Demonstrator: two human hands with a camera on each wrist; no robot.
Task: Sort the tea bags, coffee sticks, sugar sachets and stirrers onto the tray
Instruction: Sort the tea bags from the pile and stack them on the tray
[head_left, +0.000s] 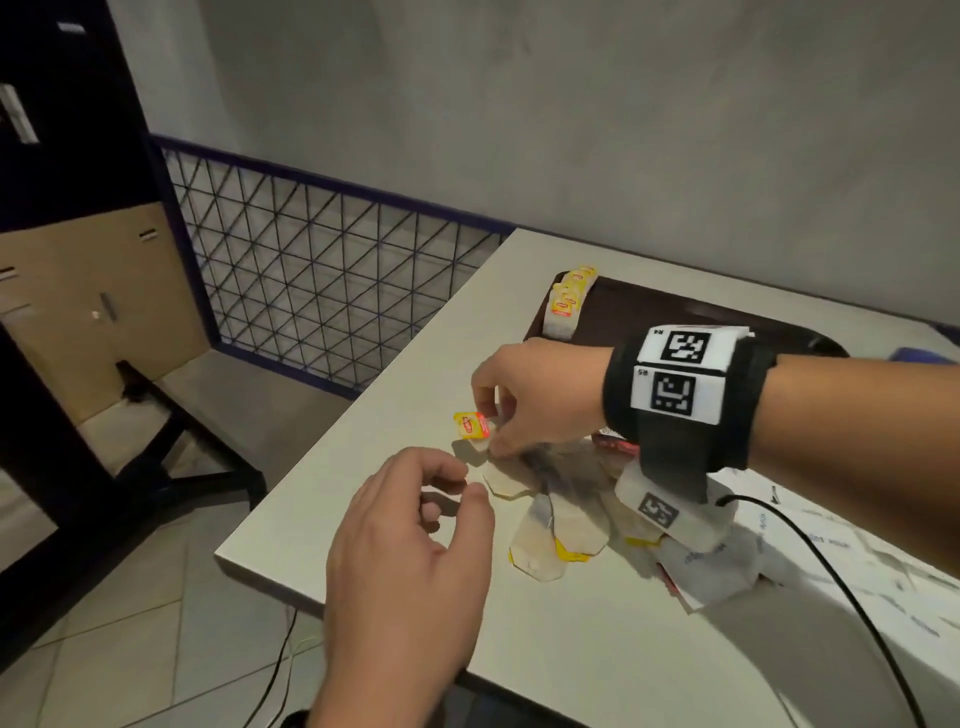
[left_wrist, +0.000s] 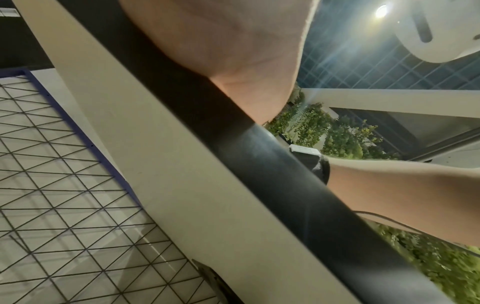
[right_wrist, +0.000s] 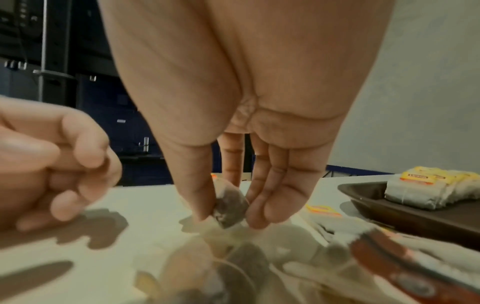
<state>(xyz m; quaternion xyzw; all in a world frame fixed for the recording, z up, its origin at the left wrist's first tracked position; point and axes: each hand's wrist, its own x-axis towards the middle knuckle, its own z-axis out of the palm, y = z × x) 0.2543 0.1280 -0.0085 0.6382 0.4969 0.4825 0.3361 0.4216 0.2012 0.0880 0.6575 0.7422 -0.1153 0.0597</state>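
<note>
Tea bags are the sort in hand: a loose heap of them lies on the white worktop, mixed with white sachets and a red packet I cannot name, while the dark brown tray behind holds a neat row of yellow-tagged tea bags along its left edge. Judging by that row, the tea-bag step is partly done. The right hand reaches into the heap, its grip closed on a single tea bag, pinched between thumb and fingers just above the pile, with the yellow tag sticking out to the side. The left hand hovers near the worktop's front edge, fingers loosely curled around nothing. Next, I judge, comes a lift clear of the tangled strings and a carry to the row's end. Only the right wrist view shows the pinch itself; the left wrist view shows just palm, worktop edge and ceiling.
</note>
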